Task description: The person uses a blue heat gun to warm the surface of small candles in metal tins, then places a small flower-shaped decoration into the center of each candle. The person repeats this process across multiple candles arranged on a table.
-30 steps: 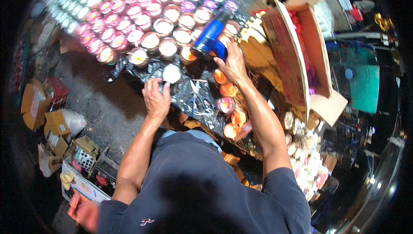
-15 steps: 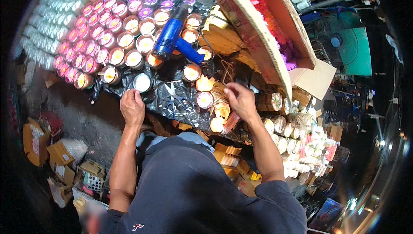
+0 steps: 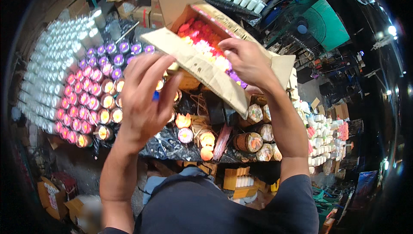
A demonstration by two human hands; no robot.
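A cardboard box (image 3: 206, 73) stands tilted and open, packed with flower-shaped pieces (image 3: 201, 38) running from red through pale yellow to purple. Over the box's right side reaches my right hand (image 3: 249, 61), fingers loosely bent and apart, with nothing visible in them. My left hand (image 3: 148, 98) is raised beside the near flap, fingers spread, nothing held. Behind and below it stand rows of glass cups with pink flowers (image 3: 88, 100) and purple flowers (image 3: 124, 46). My left hand mostly hides the blue heat gun (image 3: 156, 96).
Scissors (image 3: 167, 147) lie on the black plastic sheet (image 3: 150, 151). Close by are a pink-white flower cup (image 3: 185, 135) and orange flower pieces (image 3: 207, 139). Clear glasses (image 3: 47, 79) fill the far left. Wrapped round bundles (image 3: 247, 142) line the table's right side. A green-backed fan (image 3: 320, 25) stands beyond.
Both hands have risen from the table: the right from the orange flowers to the box, the left from the table's edge toward the box flap. The view has shifted.
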